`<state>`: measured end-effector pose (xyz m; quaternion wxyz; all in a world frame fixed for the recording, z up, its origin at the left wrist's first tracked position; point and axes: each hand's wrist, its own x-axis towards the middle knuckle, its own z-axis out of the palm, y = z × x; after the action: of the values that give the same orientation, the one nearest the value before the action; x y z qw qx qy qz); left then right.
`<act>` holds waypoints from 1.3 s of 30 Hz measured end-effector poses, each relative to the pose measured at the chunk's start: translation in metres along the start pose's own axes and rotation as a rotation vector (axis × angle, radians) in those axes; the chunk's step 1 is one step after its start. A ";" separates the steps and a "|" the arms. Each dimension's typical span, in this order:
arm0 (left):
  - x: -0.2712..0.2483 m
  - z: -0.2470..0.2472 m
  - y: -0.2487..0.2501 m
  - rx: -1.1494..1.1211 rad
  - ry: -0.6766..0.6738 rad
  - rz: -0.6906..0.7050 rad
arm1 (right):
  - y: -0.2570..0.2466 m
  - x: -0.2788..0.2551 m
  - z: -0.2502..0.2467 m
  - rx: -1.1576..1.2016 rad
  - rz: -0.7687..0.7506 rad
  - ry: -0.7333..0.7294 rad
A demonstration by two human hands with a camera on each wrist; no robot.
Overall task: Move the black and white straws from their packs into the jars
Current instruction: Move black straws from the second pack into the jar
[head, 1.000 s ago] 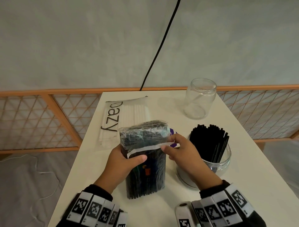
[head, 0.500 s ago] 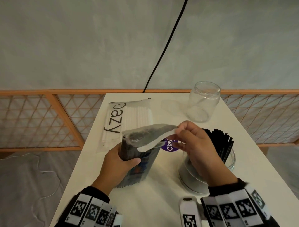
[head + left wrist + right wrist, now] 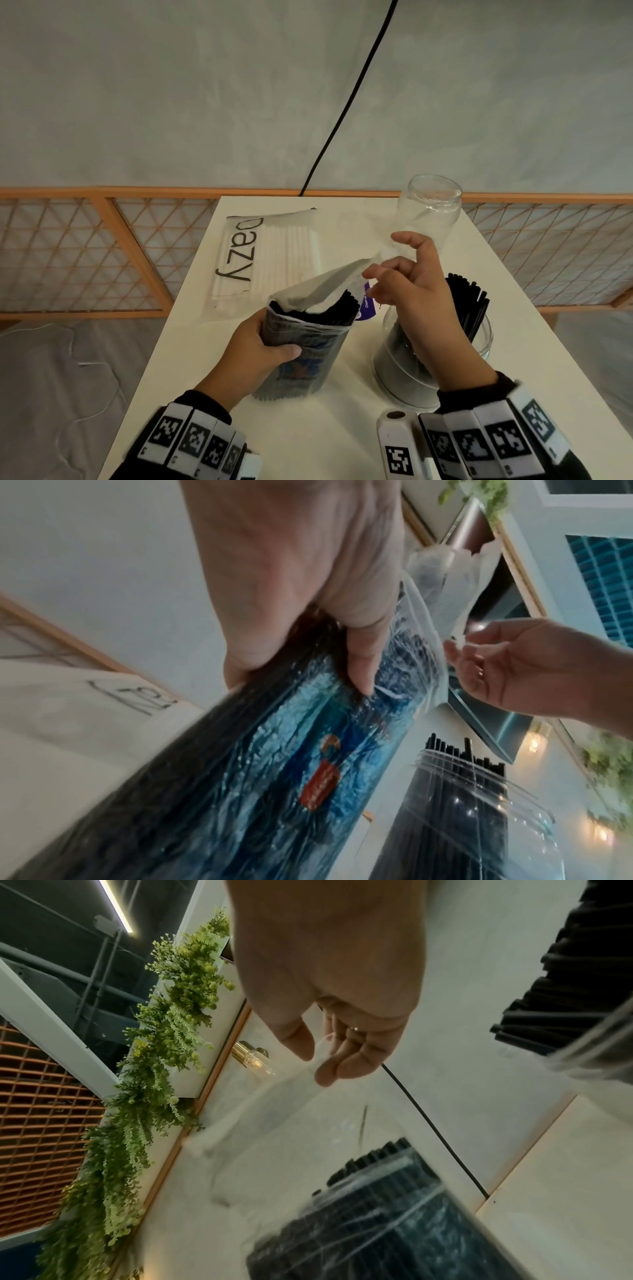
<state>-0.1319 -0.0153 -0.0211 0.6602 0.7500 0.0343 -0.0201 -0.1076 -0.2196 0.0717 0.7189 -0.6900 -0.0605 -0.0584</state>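
Counting: two jars (image 3: pixel 430 209) | two packs (image 3: pixel 305 342) | two hands (image 3: pixel 253 349)

Layout on table (image 3: pixel 342 428):
Pack of white straws (image 3: pixel 270 253) at 10 o'clock, empty jar (image 3: pixel 430 212) at 1, filled jar (image 3: pixel 442 349) at 3, held pack (image 3: pixel 305 346) centre.

We are seeing bare hands, left hand (image 3: pixel 255 346) and right hand (image 3: pixel 419 294), both coming out of black long sleeves (image 3: pixel 209 399). We are noting white segmented wristbands (image 3: pixel 191 440) printed with black square fiducial markers on each wrist, plus a white boxy wrist camera module (image 3: pixel 394 442) showing another marker and a round dark lens.
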 end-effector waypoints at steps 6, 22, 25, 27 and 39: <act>-0.003 0.002 0.002 -0.124 -0.010 -0.043 | 0.001 0.000 -0.008 -0.032 0.006 -0.022; 0.002 0.001 0.007 -0.175 -0.074 -0.010 | 0.028 -0.018 0.001 -0.071 0.250 -0.279; -0.001 -0.002 0.005 -0.199 0.001 -0.008 | 0.028 -0.017 0.000 0.039 0.185 -0.313; 0.000 -0.003 0.006 -0.157 -0.003 0.006 | 0.028 -0.015 0.001 0.051 0.132 -0.292; -0.001 -0.003 0.020 -0.071 -0.019 0.121 | 0.016 -0.009 0.015 -0.191 -0.106 -0.375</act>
<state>-0.1313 -0.0146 -0.0012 0.6869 0.7265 -0.0165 0.0141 -0.1137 -0.2036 0.0551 0.6224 -0.7496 -0.2236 0.0280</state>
